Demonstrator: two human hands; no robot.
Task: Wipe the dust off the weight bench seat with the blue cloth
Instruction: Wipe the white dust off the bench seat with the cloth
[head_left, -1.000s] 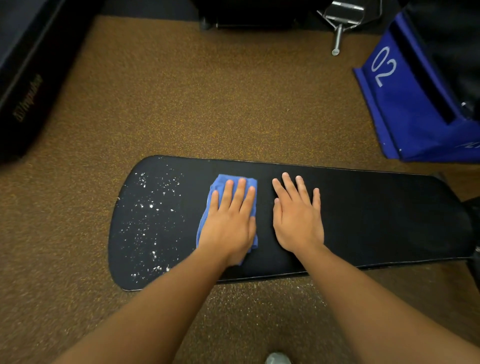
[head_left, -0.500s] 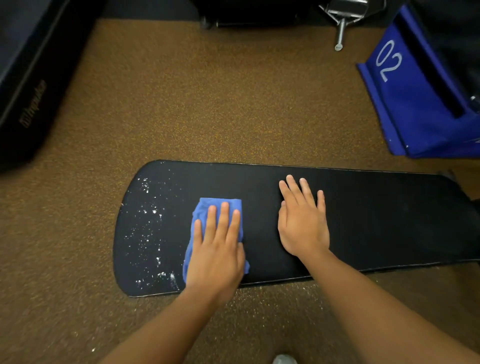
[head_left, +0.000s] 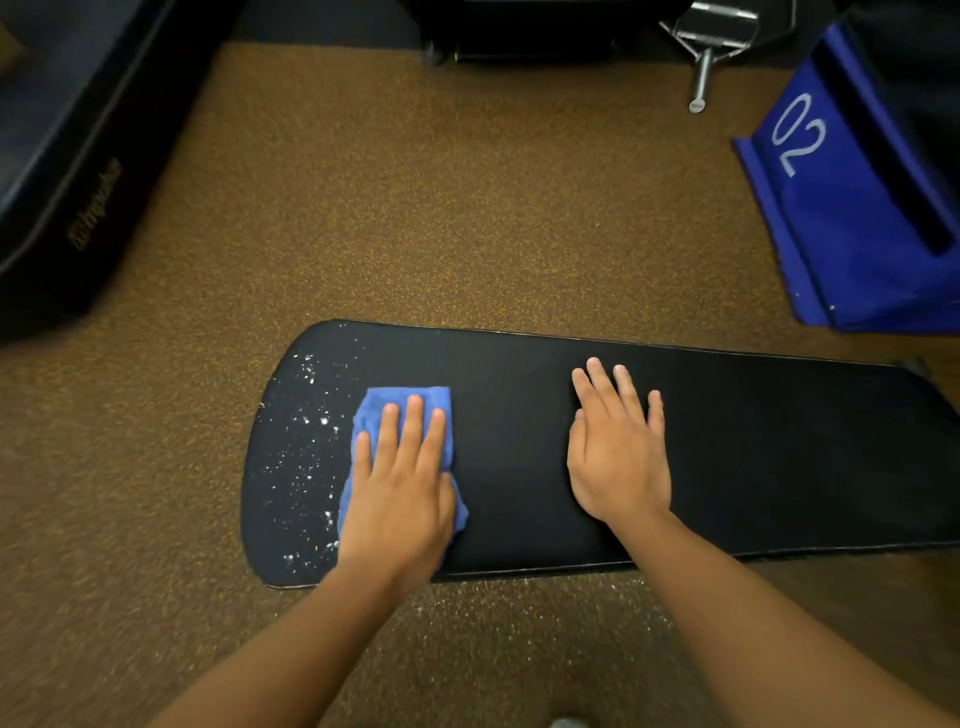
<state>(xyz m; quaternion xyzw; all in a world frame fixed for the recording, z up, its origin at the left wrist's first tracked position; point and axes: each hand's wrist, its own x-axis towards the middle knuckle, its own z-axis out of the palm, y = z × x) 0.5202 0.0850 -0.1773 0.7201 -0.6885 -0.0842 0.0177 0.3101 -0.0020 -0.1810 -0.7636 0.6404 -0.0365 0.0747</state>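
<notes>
Left hand (head_left: 397, 488) lies flat w/ fingers spread on the blue cloth (head_left: 402, 415), pinning not clutching it on the weight bench seat (head_left: 779, 457); keep even pressure, sweep outward thru the white dust specks (head_left: 306, 447) just beside the cloth, while right hand (head_left: 615, 447), open and holding nothing, steadies the seat.

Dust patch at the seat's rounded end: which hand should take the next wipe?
Left. The left hand already presses the blue cloth flat, right beside the white specks. The right hand lies bare and flat on the clean part of the seat, farther from the dust.
</notes>
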